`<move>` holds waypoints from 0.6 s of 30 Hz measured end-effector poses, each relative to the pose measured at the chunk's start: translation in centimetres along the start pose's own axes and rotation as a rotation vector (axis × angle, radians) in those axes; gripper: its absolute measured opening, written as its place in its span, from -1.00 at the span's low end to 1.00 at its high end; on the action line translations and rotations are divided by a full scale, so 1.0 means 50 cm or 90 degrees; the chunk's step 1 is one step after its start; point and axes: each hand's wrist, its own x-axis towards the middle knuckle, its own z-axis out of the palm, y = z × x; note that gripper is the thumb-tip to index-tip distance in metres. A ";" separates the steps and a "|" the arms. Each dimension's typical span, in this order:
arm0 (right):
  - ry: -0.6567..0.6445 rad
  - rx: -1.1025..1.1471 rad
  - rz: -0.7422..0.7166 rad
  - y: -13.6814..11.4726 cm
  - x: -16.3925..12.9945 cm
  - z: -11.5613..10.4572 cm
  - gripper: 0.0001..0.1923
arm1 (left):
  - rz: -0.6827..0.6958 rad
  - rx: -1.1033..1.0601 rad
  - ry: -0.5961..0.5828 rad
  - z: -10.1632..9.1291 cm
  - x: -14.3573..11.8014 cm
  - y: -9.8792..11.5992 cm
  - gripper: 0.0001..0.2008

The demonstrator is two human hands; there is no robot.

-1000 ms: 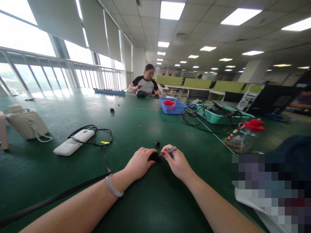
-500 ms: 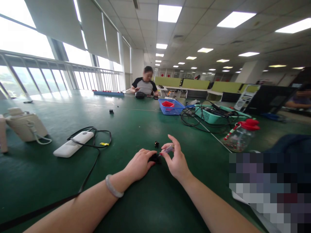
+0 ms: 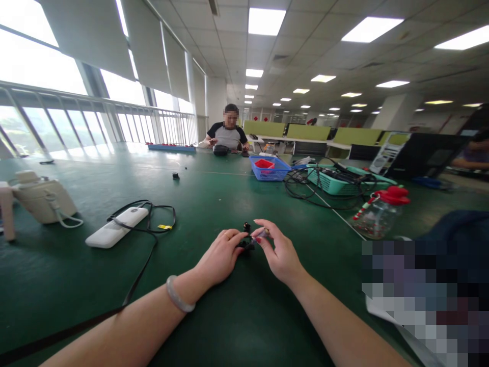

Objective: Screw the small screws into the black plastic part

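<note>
Green table (image 3: 202, 199) seen across most of the view; near edge not shown. Dark cloth bundle (image 3: 458, 227) cut off at right, its lower part masked by blocks. Teal basket (image 3: 331, 186) heaped with black cables (image 3: 349, 176), some spilled over the near side; lower layers hidden. Blue basket (image 3: 269, 176) placed just left of it, a red tray (image 3: 263, 163) held inside; the tray's contents could not be made out. Beige flask (image 3: 48, 204) stood at left, contents not visible. Clear jar (image 3: 376, 221) topped by a red lid (image 3: 395, 195); reddish specks noted, whether inside or printed could not be told.

Left hand (image 3: 219, 257) curled, a small black part (image 3: 249, 246) pinned by its fingertips on the table, near centre; the part was largely covered, its shape unclear. Slim tool (image 3: 263, 233) with a pale handle pinched in the right hand (image 3: 281, 254); its tip could not be clearly resolved against the part. A smaller dark piece (image 3: 246, 226) was seen just beyond the fingers.
</note>
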 end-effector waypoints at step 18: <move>0.236 0.049 0.150 0.070 0.012 -0.002 -0.89 | -0.220 0.233 -0.076 -0.016 -0.010 -0.009 -0.62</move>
